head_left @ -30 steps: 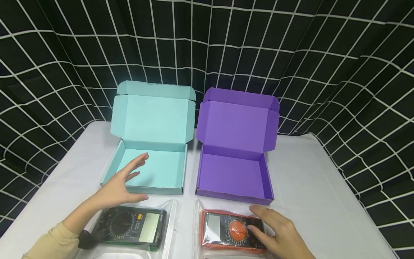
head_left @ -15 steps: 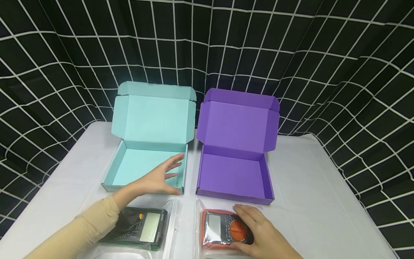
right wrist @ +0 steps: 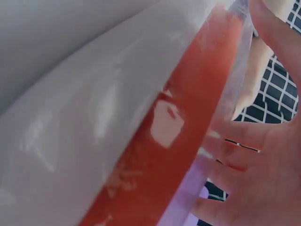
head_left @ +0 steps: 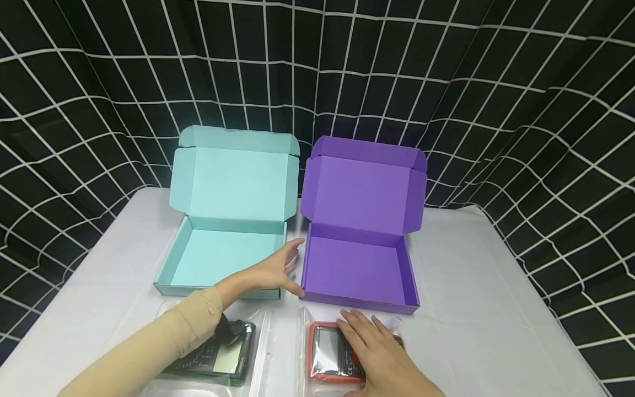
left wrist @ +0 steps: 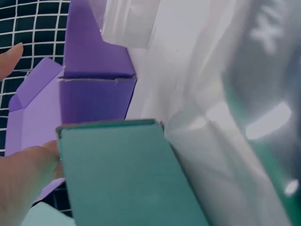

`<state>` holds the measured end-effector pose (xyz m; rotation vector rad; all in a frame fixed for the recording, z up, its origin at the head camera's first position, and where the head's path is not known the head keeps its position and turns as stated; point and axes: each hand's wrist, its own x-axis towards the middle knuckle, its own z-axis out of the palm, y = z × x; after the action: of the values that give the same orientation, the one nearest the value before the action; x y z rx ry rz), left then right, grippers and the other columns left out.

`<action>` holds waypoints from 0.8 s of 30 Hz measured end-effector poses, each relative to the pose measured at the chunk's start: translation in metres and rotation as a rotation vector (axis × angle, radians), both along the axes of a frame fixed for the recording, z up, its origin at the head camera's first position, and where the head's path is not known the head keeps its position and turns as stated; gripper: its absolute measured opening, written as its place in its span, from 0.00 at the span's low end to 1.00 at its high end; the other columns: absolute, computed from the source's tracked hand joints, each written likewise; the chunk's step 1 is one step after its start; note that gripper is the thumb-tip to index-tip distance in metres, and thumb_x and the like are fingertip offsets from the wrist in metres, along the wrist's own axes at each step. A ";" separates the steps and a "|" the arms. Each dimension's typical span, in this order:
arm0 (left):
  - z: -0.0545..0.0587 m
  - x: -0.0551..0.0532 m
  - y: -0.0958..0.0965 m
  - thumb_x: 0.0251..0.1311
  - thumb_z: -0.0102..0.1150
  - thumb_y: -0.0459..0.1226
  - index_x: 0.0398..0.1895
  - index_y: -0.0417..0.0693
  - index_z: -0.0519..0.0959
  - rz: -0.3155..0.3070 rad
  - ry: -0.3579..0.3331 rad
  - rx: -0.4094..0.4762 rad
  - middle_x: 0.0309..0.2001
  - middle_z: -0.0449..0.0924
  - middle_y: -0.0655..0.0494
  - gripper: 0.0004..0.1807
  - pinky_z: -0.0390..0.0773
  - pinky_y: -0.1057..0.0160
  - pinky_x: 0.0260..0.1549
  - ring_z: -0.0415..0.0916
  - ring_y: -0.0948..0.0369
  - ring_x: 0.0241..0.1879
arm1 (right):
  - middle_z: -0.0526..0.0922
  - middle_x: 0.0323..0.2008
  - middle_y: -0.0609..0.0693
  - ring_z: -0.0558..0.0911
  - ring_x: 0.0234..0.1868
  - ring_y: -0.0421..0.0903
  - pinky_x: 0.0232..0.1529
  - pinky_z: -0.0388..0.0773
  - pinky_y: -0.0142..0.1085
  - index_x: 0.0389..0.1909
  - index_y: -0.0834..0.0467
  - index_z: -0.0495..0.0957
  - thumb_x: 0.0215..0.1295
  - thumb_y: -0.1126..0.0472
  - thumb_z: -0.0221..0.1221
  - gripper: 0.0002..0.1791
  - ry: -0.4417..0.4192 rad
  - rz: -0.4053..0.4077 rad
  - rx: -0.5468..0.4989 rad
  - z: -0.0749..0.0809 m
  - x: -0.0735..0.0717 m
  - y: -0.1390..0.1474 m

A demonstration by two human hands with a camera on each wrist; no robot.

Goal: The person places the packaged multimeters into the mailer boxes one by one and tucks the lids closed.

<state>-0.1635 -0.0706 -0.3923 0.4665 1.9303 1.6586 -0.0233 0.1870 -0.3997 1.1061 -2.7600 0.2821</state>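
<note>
My left hand (head_left: 273,271) hovers with spread fingers between the teal box (head_left: 171,288) and the purple box (head_left: 357,302); its fingertips are by the purple box's near left corner. Whether they touch it I cannot tell. My right hand (head_left: 379,353) lies over an orange-cased multimeter (head_left: 324,358) in a clear zip bag, fingers extended across the dial. In the right wrist view the orange side (right wrist: 160,150) shows through plastic, with the fingers beyond it. A green-cased multimeter (head_left: 228,355), also bagged, lies below my left forearm, partly hidden by the sleeve and a dark strap.
Both boxes stand with raised lids, the teal lid (head_left: 238,182) at left and the purple lid (head_left: 362,193) at right. A white cloth (head_left: 486,309) covers the table. Behind hangs a black curtain (head_left: 307,66) with a white grid.
My left hand has moved right, from over the teal box to the purple box's left side. My right hand has slid left, further over the orange multimeter. The boxes stay put.
</note>
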 end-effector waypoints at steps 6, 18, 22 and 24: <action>-0.003 -0.006 0.014 0.33 0.65 0.15 0.76 0.40 0.33 -0.010 -0.044 0.026 0.76 0.29 0.37 0.68 0.48 0.46 0.70 0.33 0.42 0.74 | 0.70 0.65 0.61 0.70 0.65 0.57 0.55 0.73 0.59 0.65 0.67 0.66 0.38 0.20 0.61 0.64 -0.025 0.007 0.059 -0.003 -0.001 -0.003; -0.007 -0.008 0.024 0.28 0.61 0.11 0.77 0.42 0.34 0.041 -0.072 -0.023 0.76 0.37 0.35 0.69 0.54 0.43 0.68 0.41 0.38 0.73 | 0.72 0.63 0.53 0.73 0.62 0.51 0.60 0.70 0.57 0.67 0.55 0.67 0.34 0.40 0.76 0.55 -0.189 -0.087 0.024 0.000 0.001 -0.002; -0.007 -0.008 0.026 0.27 0.59 0.09 0.77 0.41 0.35 0.069 -0.091 -0.024 0.75 0.40 0.34 0.69 0.53 0.44 0.68 0.43 0.39 0.73 | 0.74 0.60 0.49 0.75 0.58 0.50 0.54 0.75 0.54 0.67 0.52 0.68 0.33 0.41 0.77 0.54 -0.217 -0.099 0.001 0.001 -0.001 -0.002; -0.007 -0.008 0.027 0.26 0.58 0.08 0.77 0.41 0.36 0.079 -0.102 -0.008 0.75 0.41 0.34 0.69 0.53 0.44 0.68 0.43 0.39 0.73 | 0.74 0.60 0.47 0.76 0.57 0.50 0.53 0.76 0.53 0.68 0.53 0.67 0.33 0.42 0.77 0.55 -0.246 -0.107 0.002 0.002 -0.002 -0.002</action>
<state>-0.1716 -0.0440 -0.3988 0.3002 1.9026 1.6892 -0.0249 0.1852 -0.3972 0.9790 -3.0212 0.4278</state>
